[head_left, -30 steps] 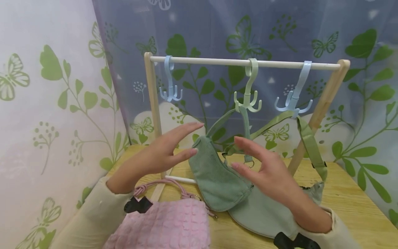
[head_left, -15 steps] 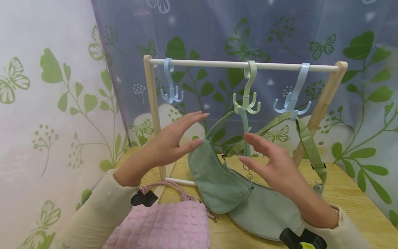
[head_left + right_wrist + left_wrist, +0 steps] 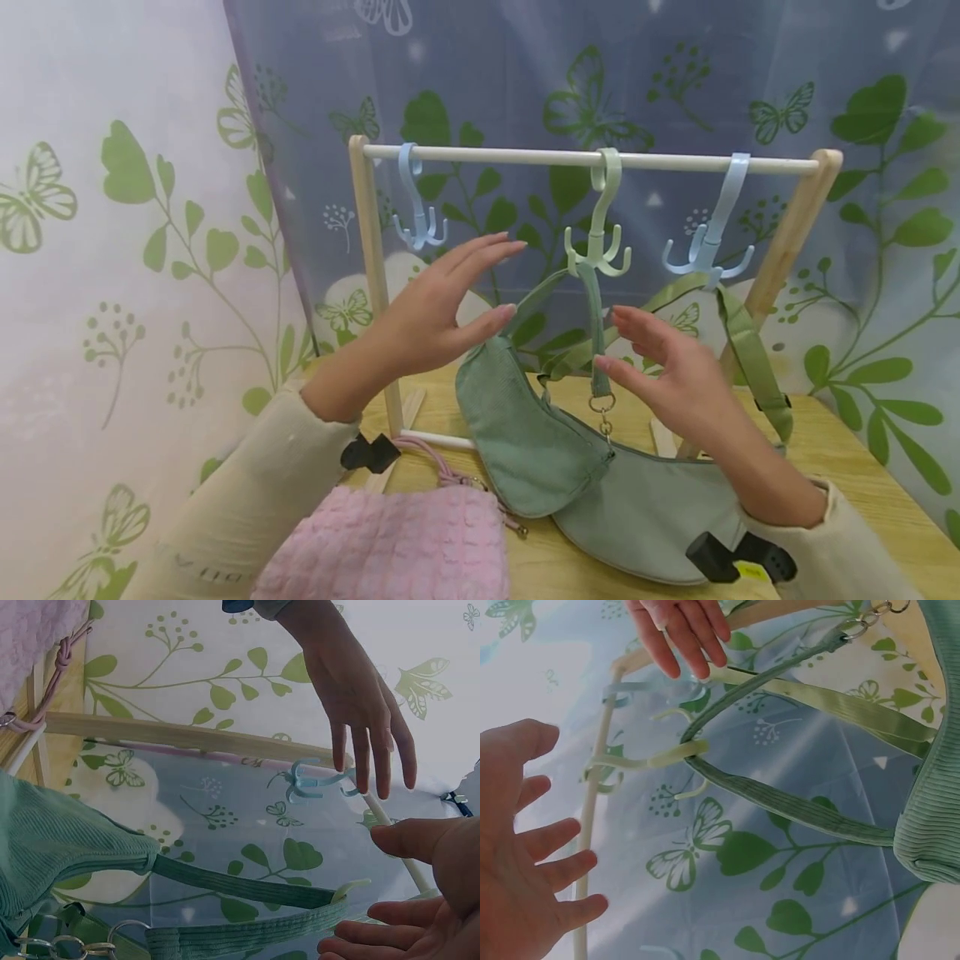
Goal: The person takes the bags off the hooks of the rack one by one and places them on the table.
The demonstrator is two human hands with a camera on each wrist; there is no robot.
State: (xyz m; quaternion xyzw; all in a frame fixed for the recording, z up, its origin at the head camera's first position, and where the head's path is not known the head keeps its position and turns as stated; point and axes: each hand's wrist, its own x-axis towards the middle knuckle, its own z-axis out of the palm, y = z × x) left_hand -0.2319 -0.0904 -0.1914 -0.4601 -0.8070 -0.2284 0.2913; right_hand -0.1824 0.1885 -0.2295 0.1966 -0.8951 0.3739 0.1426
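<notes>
"From my remote station, what does the feed carry?"

"I have a green corduroy shoulder bag (image 3: 525,442) tilted at centre frame, its short strap (image 3: 595,321) looped over the pale green pronged hook (image 3: 597,254) on a white rail (image 3: 510,155). A ring and short chain (image 3: 605,423) join the strap to the bag's right end."

"And the grip?"

"I see the left hand (image 3: 420,317) raised left of centre, thumb and fingers spread, near the strap. Right of centre, the right hand (image 3: 686,383) has its thumb spread from its extended fingers; the left wrist view shows me those fingertips apart from the strap."

"What do I log around them?"

"A grey-green bag (image 3: 652,517) lies behind the corduroy one, lower right of centre, on a wood-grain table (image 3: 847,467). A pink puckered bag (image 3: 397,542) with a cord handle (image 3: 427,454) occupies the lower left of centre. At right, an olive webbing strap (image 3: 753,358) hangs over a light-blue hook (image 3: 708,254)."
</notes>
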